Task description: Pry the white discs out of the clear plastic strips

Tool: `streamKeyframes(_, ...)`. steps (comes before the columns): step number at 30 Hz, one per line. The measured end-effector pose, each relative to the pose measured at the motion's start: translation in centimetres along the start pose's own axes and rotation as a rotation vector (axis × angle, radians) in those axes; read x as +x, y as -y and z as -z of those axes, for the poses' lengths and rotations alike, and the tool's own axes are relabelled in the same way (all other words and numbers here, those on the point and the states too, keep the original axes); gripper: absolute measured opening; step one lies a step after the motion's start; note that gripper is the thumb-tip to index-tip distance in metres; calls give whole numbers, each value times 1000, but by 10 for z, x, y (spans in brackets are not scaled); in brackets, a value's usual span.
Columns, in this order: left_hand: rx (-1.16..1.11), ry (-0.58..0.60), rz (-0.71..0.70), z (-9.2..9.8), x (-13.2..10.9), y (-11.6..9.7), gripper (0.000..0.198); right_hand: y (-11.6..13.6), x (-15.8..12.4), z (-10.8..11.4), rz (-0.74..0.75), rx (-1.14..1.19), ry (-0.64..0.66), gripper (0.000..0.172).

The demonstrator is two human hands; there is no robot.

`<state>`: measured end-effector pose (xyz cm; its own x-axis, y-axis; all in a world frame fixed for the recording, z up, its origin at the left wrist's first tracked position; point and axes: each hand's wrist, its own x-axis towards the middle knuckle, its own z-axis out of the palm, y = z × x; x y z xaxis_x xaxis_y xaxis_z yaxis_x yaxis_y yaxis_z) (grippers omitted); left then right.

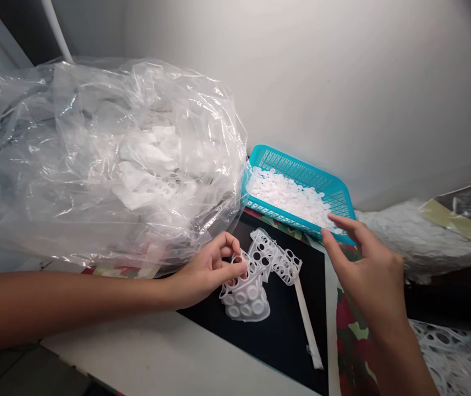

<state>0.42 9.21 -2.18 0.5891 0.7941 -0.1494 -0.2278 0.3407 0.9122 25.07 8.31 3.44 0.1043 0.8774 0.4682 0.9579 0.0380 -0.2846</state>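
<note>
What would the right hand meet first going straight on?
The right hand would probably meet the near rim of the turquoise plastic basket first, though depth is unclear and its fingertips may already touch.

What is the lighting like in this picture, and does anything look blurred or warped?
In the head view, highlights glare off the clear plastic bag; the wall looks evenly lit; the wide lens seems to stretch the left arm; the right hand looks slightly soft.

One left hand [208, 269], one right hand [365, 269], one turquoise basket [297, 170], one clear plastic bag [95, 110], one perforated white plastic sheet [252, 280], countless white discs [285, 195].
</note>
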Motion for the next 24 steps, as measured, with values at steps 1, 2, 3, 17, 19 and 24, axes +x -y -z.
streamKeyframes(1, -6, -3, -3, 0, 0, 1, 22, 6, -3, 2, -5, 81, 43, 22)
streamKeyframes(2, -15, -3, -3, 1, 1, 2, 22, 13, -6, 4, -8, 178, 125, 17)
streamKeyframes(3, -24, -1, -3, 1, 1, 3, 22, 20, -10, 5, -5, 262, 245, 14)
streamKeyframes(17, -107, 117, 52, 3, 3, 2, 35, 46, -27, 3, -71, 663, 790, 11)
streamKeyframes(19, -98, 140, 76, 3, 2, 2, 40, 47, -28, 4, -34, 658, 775, 6)
streamKeyframes(24, -28, 128, 127, 2, 1, 0, 45, 53, -33, 8, 120, 738, 781, 18)
